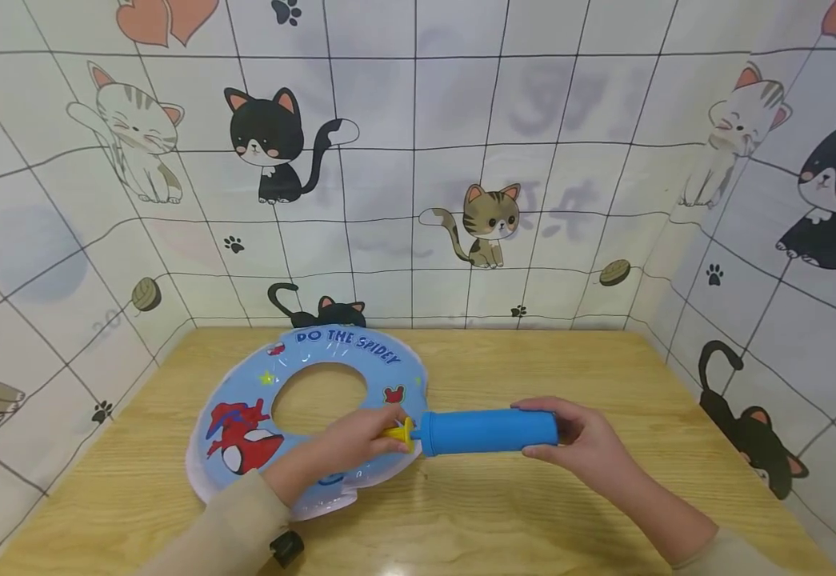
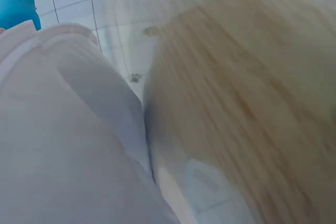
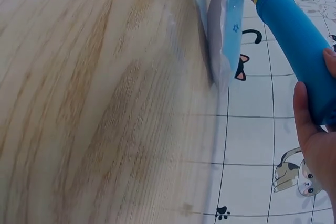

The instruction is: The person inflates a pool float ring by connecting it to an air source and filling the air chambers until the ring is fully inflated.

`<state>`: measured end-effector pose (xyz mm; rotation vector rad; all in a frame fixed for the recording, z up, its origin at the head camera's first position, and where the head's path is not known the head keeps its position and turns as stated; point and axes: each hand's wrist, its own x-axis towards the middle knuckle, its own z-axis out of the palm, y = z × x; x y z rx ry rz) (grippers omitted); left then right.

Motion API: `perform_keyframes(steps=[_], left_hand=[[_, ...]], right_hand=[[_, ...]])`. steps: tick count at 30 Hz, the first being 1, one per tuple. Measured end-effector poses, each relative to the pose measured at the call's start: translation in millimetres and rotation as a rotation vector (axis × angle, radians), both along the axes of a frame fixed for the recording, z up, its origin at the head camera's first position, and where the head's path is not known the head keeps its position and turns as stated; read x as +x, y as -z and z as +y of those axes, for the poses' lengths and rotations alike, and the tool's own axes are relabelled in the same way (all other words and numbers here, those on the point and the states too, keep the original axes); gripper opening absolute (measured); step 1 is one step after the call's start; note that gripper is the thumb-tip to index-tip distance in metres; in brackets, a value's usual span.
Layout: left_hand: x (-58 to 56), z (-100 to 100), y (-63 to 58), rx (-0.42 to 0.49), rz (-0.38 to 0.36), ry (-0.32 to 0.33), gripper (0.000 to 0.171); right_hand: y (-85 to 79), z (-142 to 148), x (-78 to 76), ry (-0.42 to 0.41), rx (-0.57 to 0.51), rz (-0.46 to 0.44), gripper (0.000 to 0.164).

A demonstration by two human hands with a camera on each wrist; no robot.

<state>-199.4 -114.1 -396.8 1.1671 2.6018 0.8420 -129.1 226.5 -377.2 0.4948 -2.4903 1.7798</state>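
1. Head view. The left hand (image 1: 360,438) is closed around the yellow handle (image 1: 399,434) of a blue hand pump (image 1: 490,432); the right hand (image 1: 590,444) grips the opposite end, thumb and fingers parted by the barrel's width. The pump lies level between the two grips. Beneath and beyond the left grip, an inflatable ring (image 1: 398,370) rests on the wooden table (image 1: 533,504); its far rim reads "DO THE SPIDEY", while a red-and-blue masked figure (image 1: 248,438) is printed left of that grip. Beyond both grips stands a cat-printed wall covering (image 1: 454,112).

2. Left wrist view. A pale sleeve (image 2: 68,129) fills the foreground; part of the pump appears at upper left. The left hand's grip cannot be judged here.

3. Right wrist view. The right thumb and fingers flank the barrel; the left hand holds the handle at its upper end. Beside that left grip, the ring's edge bears a small star.
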Motion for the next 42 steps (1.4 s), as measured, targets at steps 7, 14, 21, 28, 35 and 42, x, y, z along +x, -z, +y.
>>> perform_keyframes(steps=[7,14,21,28,35,42], left_hand=[[6.1,7.0,-0.4,-0.008,-0.006,0.002,0.030],[5.7,6.4,2.1,0.033,-0.043,0.008,0.036],[-2.1,0.8,4.4,0.013,-0.120,0.015,0.042],[-4.7,-16.9,4.8,-0.011,-0.155,-0.015,0.038],[-4.4,-32.5,2.4,-0.011,-0.177,-0.025,0.029],[-1.4,-44.9,2.7,0.000,-0.199,-0.029,0.029]], right_hand=[[-3.6,-5.8,7.0,-0.013,0.048,-0.003,0.048],[-8.4,-3.6,10.1,-0.003,0.069,-0.043,0.051],[-11.3,17.3,9.5,0.065,0.050,-0.150,0.058],[-17.6,42.2,15.7,0.074,0.079,-0.162,0.061],[-25.3,66.0,22.2,0.084,0.117,-0.095,0.058],[-28.3,83.9,24.8,0.054,0.166,-0.043,0.057]])
